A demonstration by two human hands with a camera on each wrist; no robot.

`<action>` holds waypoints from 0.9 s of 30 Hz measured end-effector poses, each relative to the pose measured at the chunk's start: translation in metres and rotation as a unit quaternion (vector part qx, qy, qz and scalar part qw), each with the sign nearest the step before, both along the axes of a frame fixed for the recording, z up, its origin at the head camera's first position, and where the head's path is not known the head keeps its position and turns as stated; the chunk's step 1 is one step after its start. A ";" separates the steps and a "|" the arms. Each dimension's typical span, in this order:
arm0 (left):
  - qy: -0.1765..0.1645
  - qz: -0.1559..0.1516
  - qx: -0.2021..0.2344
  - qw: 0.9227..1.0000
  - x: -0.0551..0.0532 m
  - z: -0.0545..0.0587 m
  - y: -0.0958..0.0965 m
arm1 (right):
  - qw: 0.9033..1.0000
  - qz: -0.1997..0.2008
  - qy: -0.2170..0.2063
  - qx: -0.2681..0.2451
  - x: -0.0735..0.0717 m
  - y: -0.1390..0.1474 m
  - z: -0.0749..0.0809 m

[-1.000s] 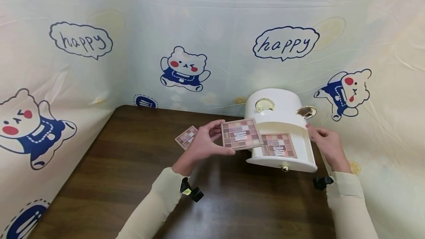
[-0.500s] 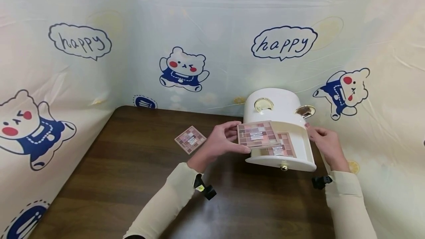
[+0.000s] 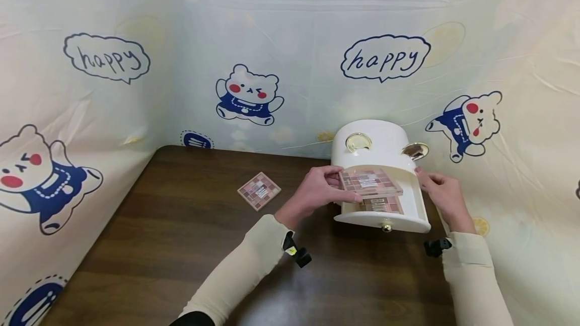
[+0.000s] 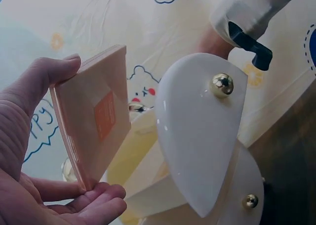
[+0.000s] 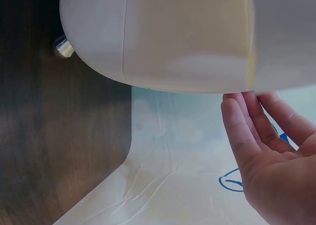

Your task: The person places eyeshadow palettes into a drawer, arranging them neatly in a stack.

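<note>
My left hand (image 3: 317,191) grips an eyeshadow palette (image 3: 368,181) by its left edge, thumb on one side and fingers on the other. In the left wrist view its plain underside with an orange label (image 4: 104,116) shows. The palette is tilted over the pulled-out drawer (image 3: 416,202) of a white makeup organizer (image 3: 376,137). Inside the drawer lies a second palette (image 3: 381,205), partly covered from above by the held one. My right hand (image 3: 446,196) has its fingertips against the organizer's right side, fingers fairly straight, as the right wrist view (image 5: 276,156) also shows.
A third palette (image 3: 259,191) lies on the dark wooden table (image 3: 181,235), left of the organizer. Two gold ear-like pieces (image 3: 416,151) stick out of the organizer's upper part. The drawer front bears a gold knob (image 3: 386,228). Patterned cloth (image 3: 299,89) hangs behind the table.
My left hand has carried its palette rightward, from beside the drawer to over it, and the palette now tilts more. The right hand stays at the organizer's side.
</note>
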State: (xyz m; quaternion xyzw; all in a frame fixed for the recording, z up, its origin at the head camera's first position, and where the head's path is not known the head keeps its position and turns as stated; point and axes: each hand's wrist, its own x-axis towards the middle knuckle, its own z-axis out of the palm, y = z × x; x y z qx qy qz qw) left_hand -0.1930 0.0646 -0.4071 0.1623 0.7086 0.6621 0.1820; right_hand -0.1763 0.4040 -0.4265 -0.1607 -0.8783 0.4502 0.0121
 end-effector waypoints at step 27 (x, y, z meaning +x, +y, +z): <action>0.179 0.043 -0.230 0.956 -0.002 0.023 0.040 | 1.000 -0.008 0.010 0.011 0.003 -0.005 0.003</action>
